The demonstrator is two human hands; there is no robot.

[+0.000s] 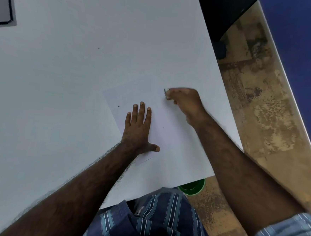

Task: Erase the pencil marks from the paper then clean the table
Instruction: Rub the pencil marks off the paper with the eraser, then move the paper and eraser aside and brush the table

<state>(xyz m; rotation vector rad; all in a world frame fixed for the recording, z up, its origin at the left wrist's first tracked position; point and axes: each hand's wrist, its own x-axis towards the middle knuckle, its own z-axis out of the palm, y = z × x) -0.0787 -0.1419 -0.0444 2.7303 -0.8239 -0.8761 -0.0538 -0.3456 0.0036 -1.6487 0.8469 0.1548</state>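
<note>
A white sheet of paper (pixel 169 118) lies on the white table (pixel 60 92), near the table's right edge. My left hand (pixel 138 129) rests flat on the sheet with its fingers straight and spread. My right hand (pixel 184 101) is over the sheet's far right part, fingers curled, pinching a small grey eraser (pixel 165 92) whose tip shows at the fingertips. A few tiny dark specks lie on the paper and the table; the pencil marks are too faint to make out.
A dark-framed grey panel (pixel 2 2) lies at the table's far left corner. A green round container (pixel 192 186) stands on the floor under the table's near edge. A dark object (pixel 222 17) sits beyond the table's right edge. Patterned floor runs along the right.
</note>
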